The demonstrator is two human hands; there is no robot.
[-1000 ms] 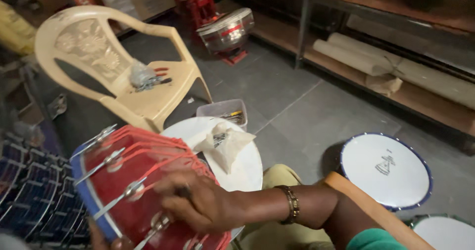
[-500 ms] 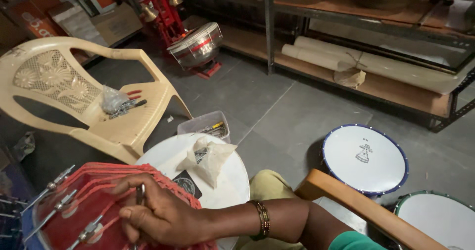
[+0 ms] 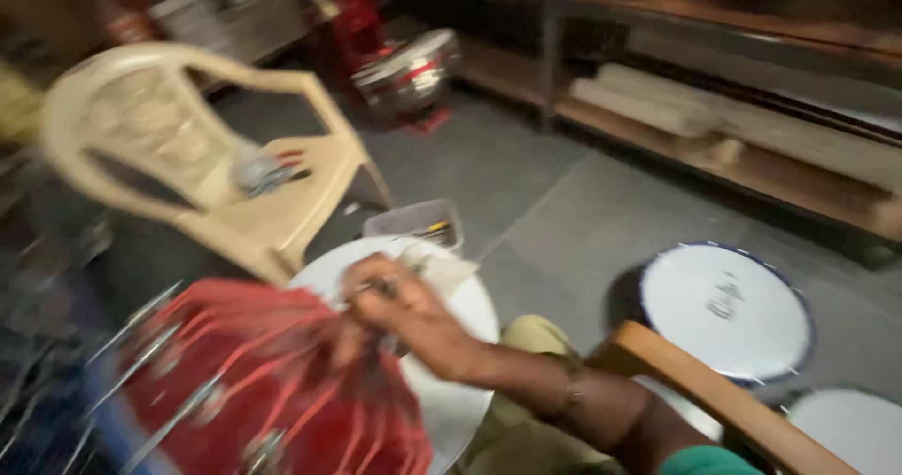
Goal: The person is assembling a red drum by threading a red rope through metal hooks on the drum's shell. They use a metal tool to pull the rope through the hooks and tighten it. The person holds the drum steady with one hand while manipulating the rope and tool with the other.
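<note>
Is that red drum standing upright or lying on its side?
On its side, tilted: the red drum shows its shell and metal tension rods running across the blurred view, with the right hand resting on it.

I count one red drum (image 3: 272,381) in my lap, three white drumheads (image 3: 725,311) lying about, one plastic chair (image 3: 188,155), one small tray (image 3: 418,223), one red-and-chrome drum (image 3: 404,71) by the shelves, and one hand (image 3: 399,306) in view.
</note>
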